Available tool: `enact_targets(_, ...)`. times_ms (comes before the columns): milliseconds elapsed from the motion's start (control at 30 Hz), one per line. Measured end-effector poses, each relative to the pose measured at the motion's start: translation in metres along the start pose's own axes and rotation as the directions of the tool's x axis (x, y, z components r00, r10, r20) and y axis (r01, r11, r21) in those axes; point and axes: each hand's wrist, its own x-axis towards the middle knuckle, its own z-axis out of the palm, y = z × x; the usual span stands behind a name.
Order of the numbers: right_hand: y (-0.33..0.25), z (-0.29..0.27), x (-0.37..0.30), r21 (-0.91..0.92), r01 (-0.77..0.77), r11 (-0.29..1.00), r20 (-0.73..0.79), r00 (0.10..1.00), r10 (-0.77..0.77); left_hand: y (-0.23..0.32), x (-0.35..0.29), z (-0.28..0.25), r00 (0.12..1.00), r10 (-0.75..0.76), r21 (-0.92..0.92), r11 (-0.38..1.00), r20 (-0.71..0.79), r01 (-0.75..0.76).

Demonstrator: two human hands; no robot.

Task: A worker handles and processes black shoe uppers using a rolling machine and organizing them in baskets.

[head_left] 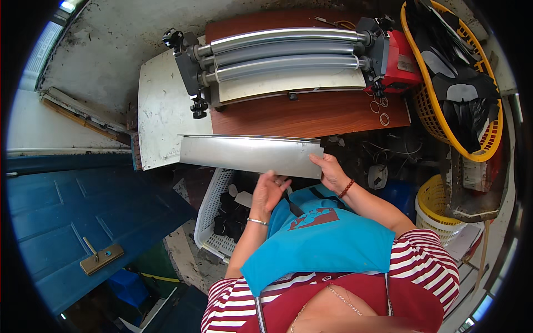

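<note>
The right hand (333, 173) is clamped on the right end of the metal sheet (244, 152), thumb on top. The left hand (268, 193) is at the near edge, fingers loosely bent and apart from the thumb; whether the fingertips press on the sheet cannot be told. The sheet is in front of the apron (327, 227), its left end well beyond both hands, so weak support there could let that end dip or twist. A slip could drag the thin edge across bare fingers. If dropped, it could land in the white basket (204, 213) on the near left. Farther out, a careless swing could knock the white board (158, 105) at left, scrape the brown table (333, 119), or dent against the roller machine (286, 55) on it.
</note>
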Motion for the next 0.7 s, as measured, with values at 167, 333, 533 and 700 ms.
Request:
enact_targets(167, -0.065, -0.035, -0.017, -0.126, 0.023, 0.992, 0.058, 0.998, -0.016, 0.067, 0.004, -0.009, 0.964, 0.233, -0.284, 0.923, -0.127, -0.260)
enact_targets(333, -0.150, -0.059, -0.022, -0.104, 0.092, 0.990, 0.177, 0.981, -0.072, 0.051, -0.001, 0.032, 0.962, 0.248, -0.221, 0.950, 0.115, -0.219)
enact_targets(533, -0.198, -0.071, -0.027, 0.019, 0.165, 0.986, 0.194, 0.967, -0.165, 0.039, 0.018, 0.088, 0.935, 0.338, -0.224, 0.925, 0.109, -0.308)
enact_targets(700, -0.197, -0.089, -0.011, -0.045, 0.275, 0.960, 0.048, 0.961, -0.273, 0.029, 0.040, 0.119, 0.936, 0.333, -0.138, 0.938, 0.112, -0.317)
